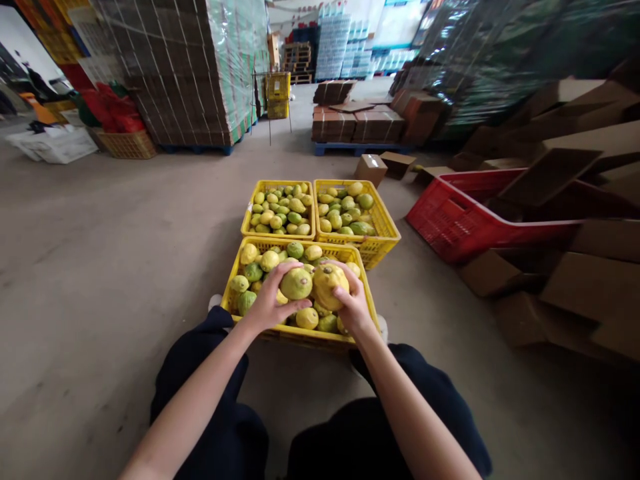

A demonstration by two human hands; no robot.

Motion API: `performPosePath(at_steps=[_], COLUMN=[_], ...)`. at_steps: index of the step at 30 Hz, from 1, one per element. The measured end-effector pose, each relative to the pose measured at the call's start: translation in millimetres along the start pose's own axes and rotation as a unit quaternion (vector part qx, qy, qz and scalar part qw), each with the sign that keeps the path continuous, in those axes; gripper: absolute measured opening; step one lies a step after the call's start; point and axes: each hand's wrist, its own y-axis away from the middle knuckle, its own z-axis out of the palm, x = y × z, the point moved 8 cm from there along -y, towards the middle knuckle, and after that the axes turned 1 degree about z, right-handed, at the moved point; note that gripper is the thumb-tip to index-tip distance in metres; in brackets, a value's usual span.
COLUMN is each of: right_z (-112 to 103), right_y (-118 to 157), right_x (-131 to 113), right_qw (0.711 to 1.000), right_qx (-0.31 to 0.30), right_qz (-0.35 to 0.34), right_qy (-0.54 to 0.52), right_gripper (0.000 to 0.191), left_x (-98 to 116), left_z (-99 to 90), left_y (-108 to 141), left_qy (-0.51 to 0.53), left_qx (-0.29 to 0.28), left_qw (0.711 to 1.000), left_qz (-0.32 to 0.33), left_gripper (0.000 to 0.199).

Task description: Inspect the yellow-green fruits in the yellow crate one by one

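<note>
My left hand (273, 300) is closed around a yellow-green fruit (297, 284), its thumb below and fingers above. Beside it, my right hand (354, 299) grips a yellower, larger fruit (327, 287). Both fruits are held side by side above the near yellow crate (367, 293), which is full of yellow and green fruits and stands on the floor between my feet. Behind it, a back left yellow crate (279, 237) holds many smaller fruits. The back right yellow crate (383, 248) holds green and yellow fruits, with part of its bottom showing.
A red crate (450, 220) with cardboard lies to the right, beside a heap of open boxes (590, 280). Flattened cartons (380, 125) lie on a blue pallet ahead. A wrapped stack (175, 73) stands at the back left, near a basket (129, 144) holding something red.
</note>
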Motion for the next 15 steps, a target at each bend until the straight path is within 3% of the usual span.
performPosePath(at_steps=[15], right_z=[-6.5], right_y=[1.0], right_x=[-5.3], right_qw=[1.000], right_qx=[0.017], right_qz=[0.002], right_qy=[0.022], right_gripper=[0.050], left_x=[-0.9], left_z=[-3.2], left_y=[-2.2], left_qy=[0.032], left_qx=[0.027], left_qw=[0.999], left_qz=[0.008], left_gripper=[0.054])
